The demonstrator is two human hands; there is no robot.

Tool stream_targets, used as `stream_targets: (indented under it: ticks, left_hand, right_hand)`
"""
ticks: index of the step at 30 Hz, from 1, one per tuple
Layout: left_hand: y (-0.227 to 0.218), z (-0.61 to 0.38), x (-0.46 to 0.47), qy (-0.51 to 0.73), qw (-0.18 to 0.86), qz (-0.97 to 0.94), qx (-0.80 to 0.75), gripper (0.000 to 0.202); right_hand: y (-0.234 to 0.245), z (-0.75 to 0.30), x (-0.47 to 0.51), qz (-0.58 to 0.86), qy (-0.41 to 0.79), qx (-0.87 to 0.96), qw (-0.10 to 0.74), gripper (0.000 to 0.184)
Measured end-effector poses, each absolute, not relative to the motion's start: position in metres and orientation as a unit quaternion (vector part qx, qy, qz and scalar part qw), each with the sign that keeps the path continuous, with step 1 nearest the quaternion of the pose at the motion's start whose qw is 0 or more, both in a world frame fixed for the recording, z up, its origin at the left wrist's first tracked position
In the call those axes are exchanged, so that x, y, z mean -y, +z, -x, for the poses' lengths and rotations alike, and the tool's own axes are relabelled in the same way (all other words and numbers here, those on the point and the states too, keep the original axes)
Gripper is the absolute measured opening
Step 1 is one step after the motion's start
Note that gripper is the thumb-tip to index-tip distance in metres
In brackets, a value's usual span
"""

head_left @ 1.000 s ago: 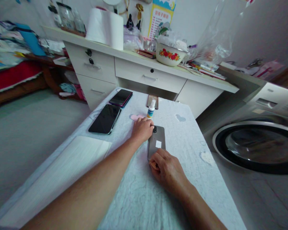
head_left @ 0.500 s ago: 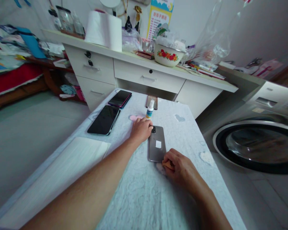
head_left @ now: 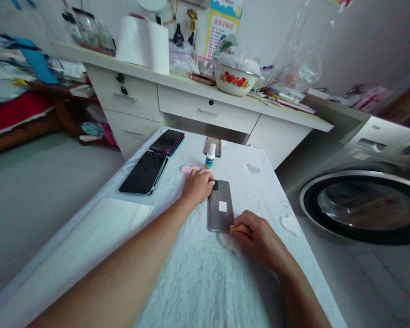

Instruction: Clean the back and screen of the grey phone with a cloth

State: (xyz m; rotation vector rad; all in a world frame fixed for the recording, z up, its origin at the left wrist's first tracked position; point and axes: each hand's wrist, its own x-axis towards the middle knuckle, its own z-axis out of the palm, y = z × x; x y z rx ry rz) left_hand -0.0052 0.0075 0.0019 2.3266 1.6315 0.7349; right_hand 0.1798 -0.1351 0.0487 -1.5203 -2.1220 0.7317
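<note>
A grey smartphone lies back side up on the cloth-covered table, with a white label on its back and a dark camera block at its top left. My left hand is closed at that upper left corner, fingertips gripping the phone's edge beside the camera. At the lower right corner, my right hand pinches a small folded orange cloth against the phone's edge. Just beyond my left hand stands a small white spray bottle with a blue and yellow label.
A dark tablet and a stack of devices lie at the left table edge. Behind the bottle is a phone case. White paper towel lies front left. A desk stands beyond; a washing machine is at right.
The whole view has shifted slightly. My right hand with the orange cloth has moved a little to the right relative to the phone; my left hand keeps its place at the corner.
</note>
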Motion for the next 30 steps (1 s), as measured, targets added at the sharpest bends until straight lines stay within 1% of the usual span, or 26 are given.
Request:
stream_targets:
  ticks: [6, 15, 20, 23, 26, 30]
  left_hand:
    - [0.001, 0.006, -0.008, 0.246, 0.098, -0.791, -0.551, 0.014]
    - [0.001, 0.006, -0.007, 0.253, 0.1, -0.791, -0.548, 0.016]
    - [0.002, 0.006, -0.008, 0.253, 0.104, -0.796, -0.54, 0.017]
    - [0.002, 0.006, -0.008, 0.251, 0.106, -0.8, -0.535, 0.019]
    - [0.001, 0.007, -0.008, 0.253, 0.108, -0.802, -0.53, 0.02]
    - [0.001, 0.007, -0.008, 0.256, 0.11, -0.806, -0.522, 0.02]
  right_hand:
    - [0.038, -0.18, 0.126, 0.535, 0.223, 0.779, 0.237, 0.012]
    - [0.043, -0.177, 0.098, 0.575, 0.162, 0.786, 0.162, 0.015]
    - [0.046, -0.173, 0.072, 0.584, 0.147, 0.784, 0.153, 0.015]
    - [0.043, -0.17, 0.06, 0.601, 0.131, 0.771, 0.166, 0.012]
    - [0.037, -0.169, 0.056, 0.613, 0.125, 0.755, 0.199, 0.012]
    - [0.031, -0.173, 0.06, 0.597, 0.146, 0.751, 0.239, 0.012]
